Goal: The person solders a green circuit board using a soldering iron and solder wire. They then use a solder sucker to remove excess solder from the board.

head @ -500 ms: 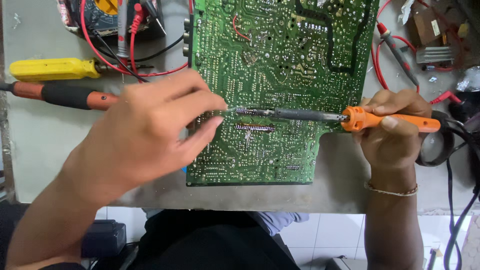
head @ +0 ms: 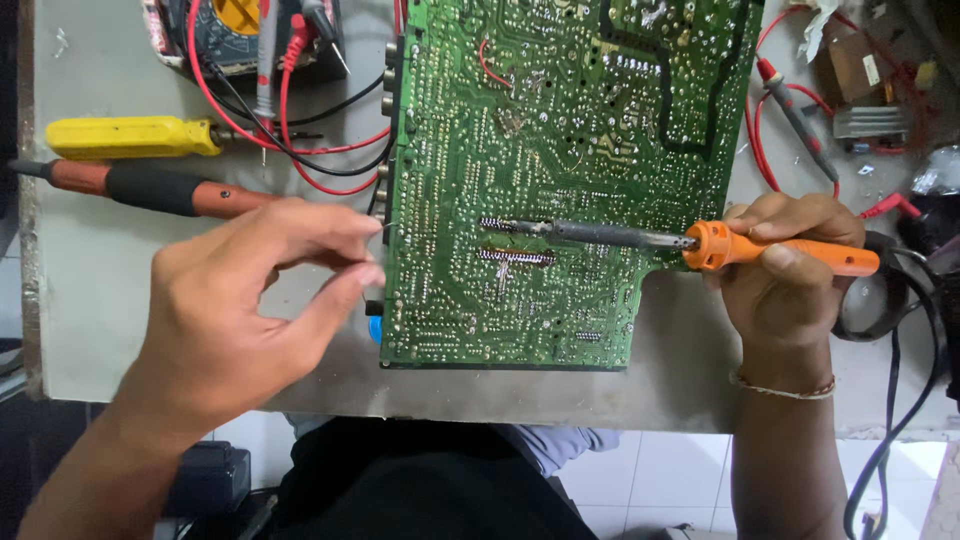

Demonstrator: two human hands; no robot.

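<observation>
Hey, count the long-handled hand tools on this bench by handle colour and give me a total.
Orange, soldering iron held in the right hand: 1
Yellow, screwdriver: 1
Brown and black, tool beside the left hand: 1
Total: 3

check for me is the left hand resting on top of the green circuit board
No, the left hand sits on the grey table beside the green circuit board, fingertips just at its left edge.
</observation>
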